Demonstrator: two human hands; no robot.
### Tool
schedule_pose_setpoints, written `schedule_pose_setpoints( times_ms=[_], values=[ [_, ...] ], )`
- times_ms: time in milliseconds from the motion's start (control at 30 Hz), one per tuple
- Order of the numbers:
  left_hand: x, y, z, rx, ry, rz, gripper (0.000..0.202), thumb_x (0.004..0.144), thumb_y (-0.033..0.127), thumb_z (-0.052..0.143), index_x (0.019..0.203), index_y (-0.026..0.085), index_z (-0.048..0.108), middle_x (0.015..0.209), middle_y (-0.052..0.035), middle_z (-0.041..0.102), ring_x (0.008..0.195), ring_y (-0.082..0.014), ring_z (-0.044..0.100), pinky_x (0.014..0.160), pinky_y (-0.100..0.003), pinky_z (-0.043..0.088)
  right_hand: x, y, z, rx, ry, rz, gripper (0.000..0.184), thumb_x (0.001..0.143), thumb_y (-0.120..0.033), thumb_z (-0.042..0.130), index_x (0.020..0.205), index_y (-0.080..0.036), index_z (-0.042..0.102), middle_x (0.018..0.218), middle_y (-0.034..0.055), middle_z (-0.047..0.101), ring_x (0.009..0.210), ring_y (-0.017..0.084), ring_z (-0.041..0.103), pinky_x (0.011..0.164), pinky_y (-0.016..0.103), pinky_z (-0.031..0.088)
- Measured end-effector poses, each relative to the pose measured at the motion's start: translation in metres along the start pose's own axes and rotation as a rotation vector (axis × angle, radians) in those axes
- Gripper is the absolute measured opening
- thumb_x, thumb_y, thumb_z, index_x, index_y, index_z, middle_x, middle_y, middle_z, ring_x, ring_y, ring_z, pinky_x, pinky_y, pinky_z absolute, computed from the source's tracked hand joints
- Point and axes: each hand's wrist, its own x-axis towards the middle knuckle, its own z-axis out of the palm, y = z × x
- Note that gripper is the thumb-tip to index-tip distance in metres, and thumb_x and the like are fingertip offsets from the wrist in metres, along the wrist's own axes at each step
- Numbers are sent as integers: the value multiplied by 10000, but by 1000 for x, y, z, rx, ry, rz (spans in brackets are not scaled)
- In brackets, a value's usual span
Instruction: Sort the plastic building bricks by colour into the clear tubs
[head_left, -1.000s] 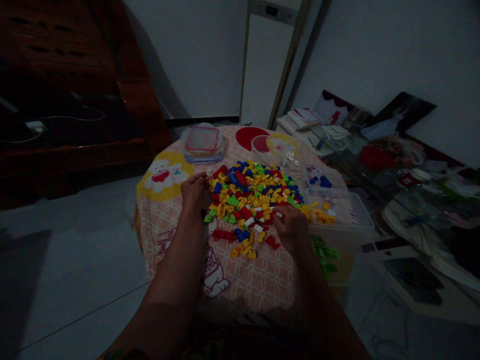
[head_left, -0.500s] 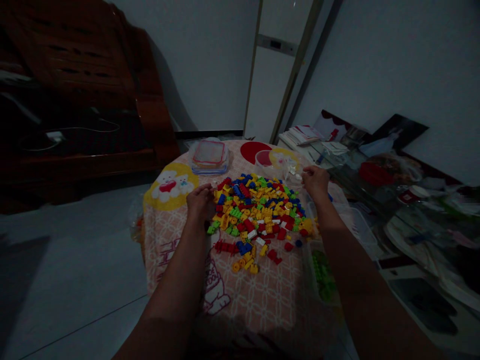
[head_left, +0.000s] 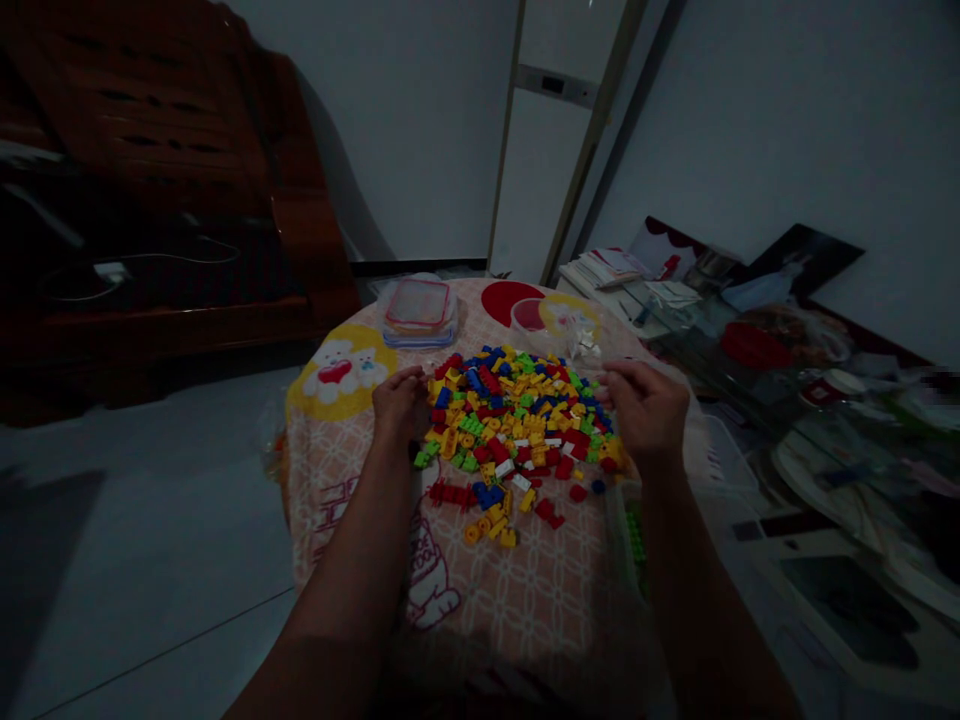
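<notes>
A wide heap of small building bricks [head_left: 517, 415] in red, yellow, blue, green and white lies on the patterned tablecloth [head_left: 540, 580]. At its left edge rests my left hand [head_left: 397, 400], fingers loosely bent towards the bricks, with nothing visible in them. My right hand [head_left: 649, 405] is at the heap's right edge, its fingers stretched out and slightly apart near the bricks. Nothing shows between them. Beside my right forearm is a clear plastic box holding green bricks [head_left: 636, 540], partly hidden by the arm.
Stacked lidded containers [head_left: 420, 310] stand at the back left of the table. A clear round bowl [head_left: 529, 325] and a clear bag with white pieces [head_left: 583, 340] are at the back. Another clear box [head_left: 727, 455] sits on the right. Beyond is a cluttered glass table [head_left: 750, 390].
My right hand has come down and nearer, from beside the clear bag to the heap's right edge. The right forearm now covers more of the green bricks. My left hand stays put.
</notes>
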Motion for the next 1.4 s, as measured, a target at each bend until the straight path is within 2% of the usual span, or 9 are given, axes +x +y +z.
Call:
schedule_pose_setpoints(
  times_ms=[200,300,400,500,667,833,967,1167,1400],
  values=[
    [-2,1,1,7,-3,5,210,606,128,617,803,134,690,717,-46,683,676,-133,647,665,-247,528,-77,-3,32,-117,-346,-52,206,921,-275,555,859,-207,739,852,53,757,772,186,694,716,272,510],
    [-1,-1,1,-7,-10,9,215,600,126,612,799,139,690,709,-40,682,655,-125,635,637,-230,517,-101,0,45,-332,-534,-33,242,964,-224,517,816,-209,708,839,42,739,776,171,667,732,257,460],
    [0,-2,0,-21,-15,7,213,600,115,609,798,135,686,707,-39,678,633,-108,619,628,-214,503,-114,-2,51,-594,-651,-4,224,990,-203,507,885,-200,704,899,67,744,825,188,671,737,269,440],
    [2,-2,0,-19,-11,-3,211,606,110,609,801,133,685,698,-36,672,623,-102,611,616,-204,492,-118,-4,56,-723,-701,26,166,998,-241,546,1002,-189,704,966,90,755,886,216,692,744,282,446],
    [0,-1,1,-7,3,5,207,609,108,605,797,137,688,713,-39,680,653,-113,636,641,-216,510,-119,0,61,-723,-787,-35,138,993,-241,574,1034,-189,695,1009,98,759,931,225,708,756,283,448],
    [-3,2,2,10,-1,13,202,612,125,622,803,142,685,731,-41,679,673,-128,644,674,-248,534,-122,3,50,-631,-688,-68,126,974,-296,585,940,-205,666,893,64,745,827,202,696,691,265,410],
    [-3,2,2,23,2,10,189,611,136,630,794,150,679,722,-40,674,670,-136,642,660,-254,532,-110,3,33,-506,-528,-23,108,898,-304,608,836,-218,623,720,18,686,654,172,631,600,251,365],
    [-1,0,1,-13,-5,3,209,597,125,616,793,136,686,716,-44,677,660,-121,636,672,-238,514,-56,8,11,-207,-428,-23,92,802,-304,639,797,-213,632,656,-9,645,571,145,581,569,241,394],
    [-2,1,1,16,-5,17,215,593,151,647,804,141,688,729,-46,679,708,-146,660,697,-262,523,18,39,23,-195,-361,6,149,726,-277,637,820,-188,712,678,3,691,634,175,640,610,260,473]
  ],
)
